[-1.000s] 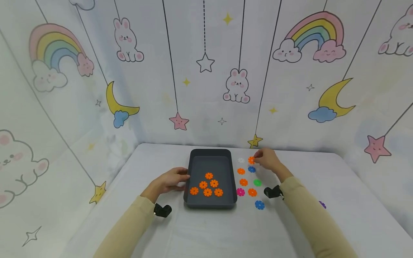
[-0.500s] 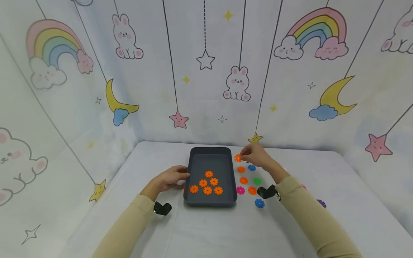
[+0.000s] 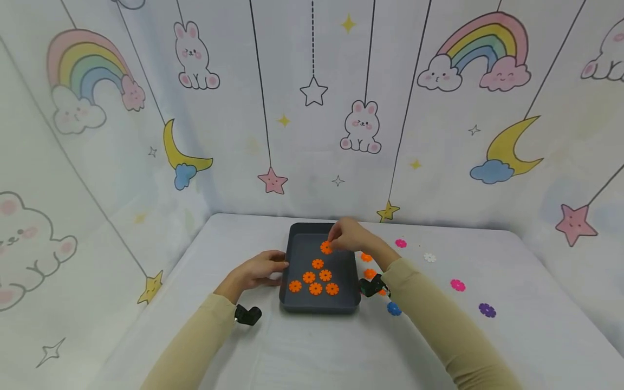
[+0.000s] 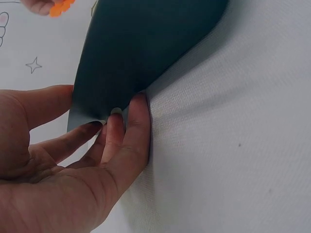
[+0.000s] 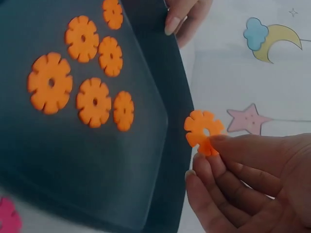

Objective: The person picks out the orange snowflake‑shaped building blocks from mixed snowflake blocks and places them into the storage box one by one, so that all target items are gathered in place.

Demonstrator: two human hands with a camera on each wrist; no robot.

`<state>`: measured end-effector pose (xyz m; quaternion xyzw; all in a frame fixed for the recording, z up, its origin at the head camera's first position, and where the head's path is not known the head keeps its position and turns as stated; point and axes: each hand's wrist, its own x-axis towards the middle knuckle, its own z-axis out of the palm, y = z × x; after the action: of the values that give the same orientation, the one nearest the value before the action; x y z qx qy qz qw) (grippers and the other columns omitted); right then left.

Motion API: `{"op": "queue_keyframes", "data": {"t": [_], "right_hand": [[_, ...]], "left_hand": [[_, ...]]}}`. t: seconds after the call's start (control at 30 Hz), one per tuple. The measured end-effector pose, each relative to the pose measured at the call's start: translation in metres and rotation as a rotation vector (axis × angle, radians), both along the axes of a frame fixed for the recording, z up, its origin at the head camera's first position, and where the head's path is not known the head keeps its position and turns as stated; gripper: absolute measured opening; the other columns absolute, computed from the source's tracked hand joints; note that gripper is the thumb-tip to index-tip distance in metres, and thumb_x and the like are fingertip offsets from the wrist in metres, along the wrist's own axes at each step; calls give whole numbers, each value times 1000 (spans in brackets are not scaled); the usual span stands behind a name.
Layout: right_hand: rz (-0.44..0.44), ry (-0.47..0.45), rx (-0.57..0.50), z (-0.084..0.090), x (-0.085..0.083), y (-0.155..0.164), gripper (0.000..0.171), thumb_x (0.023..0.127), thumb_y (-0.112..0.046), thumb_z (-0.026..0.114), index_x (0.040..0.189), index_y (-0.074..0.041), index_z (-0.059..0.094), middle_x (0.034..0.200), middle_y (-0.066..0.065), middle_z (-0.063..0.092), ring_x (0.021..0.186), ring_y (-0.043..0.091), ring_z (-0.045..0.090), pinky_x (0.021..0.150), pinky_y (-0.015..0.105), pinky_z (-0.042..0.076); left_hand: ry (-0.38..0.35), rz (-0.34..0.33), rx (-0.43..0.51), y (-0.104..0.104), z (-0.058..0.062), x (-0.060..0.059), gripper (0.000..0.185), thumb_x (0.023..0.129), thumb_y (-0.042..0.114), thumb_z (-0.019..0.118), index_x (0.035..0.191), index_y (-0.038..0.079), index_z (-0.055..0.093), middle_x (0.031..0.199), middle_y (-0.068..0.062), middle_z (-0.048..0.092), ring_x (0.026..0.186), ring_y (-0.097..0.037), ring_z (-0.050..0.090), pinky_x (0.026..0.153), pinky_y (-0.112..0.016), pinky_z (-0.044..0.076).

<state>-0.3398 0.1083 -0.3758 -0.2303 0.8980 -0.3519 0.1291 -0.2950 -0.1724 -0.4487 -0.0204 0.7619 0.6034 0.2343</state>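
My right hand (image 3: 352, 235) pinches an orange flower-shaped disc (image 5: 206, 131) with a notched rim and a hole in its middle. It holds the disc above the far part of a dark grey rectangular tray (image 3: 298, 246). Several like orange discs (image 3: 315, 288) lie flat in the tray's near half. At the tray's left side, my left hand (image 3: 260, 269) grips the wall. The left wrist view shows its thumb at the rim and the fingers (image 4: 138, 121) against the outer wall.
Right of the tray lie orange discs (image 3: 369, 273) and a blue one (image 3: 394, 309), partly covered by the right forearm. Farther right are pink (image 3: 457, 285), white (image 3: 429, 258) and purple (image 3: 487, 310) discs. A patterned cloth backdrop (image 3: 312, 141) rises behind the table.
My right hand has carried the orange disc leftward from the back right of the table to over the tray. The left hand stays at the tray's side.
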Motion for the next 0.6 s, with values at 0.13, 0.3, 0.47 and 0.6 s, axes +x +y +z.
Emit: {"op": "queue_keyframes", "data": {"t": [0.13, 0.3, 0.47, 0.6], "right_hand": [[58, -4, 20, -6, -5, -18, 14, 90, -3, 71, 103, 0, 76, 96, 7, 74, 85, 21, 68, 79, 36, 59], [84, -9, 68, -14, -8, -37, 11, 90, -2, 71, 100, -1, 78, 91, 6, 75, 84, 24, 71, 76, 34, 60], [76, -25, 114, -25, -10, -53, 7, 89, -2, 74, 94, -3, 78, 86, 4, 73, 75, 18, 68, 71, 31, 59], [98, -51, 134, -32, -9, -65, 4, 88, -1, 75, 91, -3, 78, 84, 5, 73, 76, 21, 68, 70, 32, 59]], "left_hand": [[-2, -2, 7, 0, -1, 0, 59, 104, 16, 60, 155, -1, 36, 153, -24, 44, 133, -36, 52, 95, -47, 57], [-5, -3, 9, 0, -1, -2, 58, 104, 15, 60, 155, -2, 36, 153, -24, 44, 132, -36, 52, 95, -47, 57], [-7, -8, 12, 0, -1, -2, 58, 104, 15, 60, 154, -2, 36, 153, -24, 44, 132, -36, 52, 96, -47, 57], [-8, -14, 21, 0, 1, -2, 58, 104, 14, 59, 155, -3, 35, 153, -24, 44, 133, -36, 52, 96, -47, 57]]}}
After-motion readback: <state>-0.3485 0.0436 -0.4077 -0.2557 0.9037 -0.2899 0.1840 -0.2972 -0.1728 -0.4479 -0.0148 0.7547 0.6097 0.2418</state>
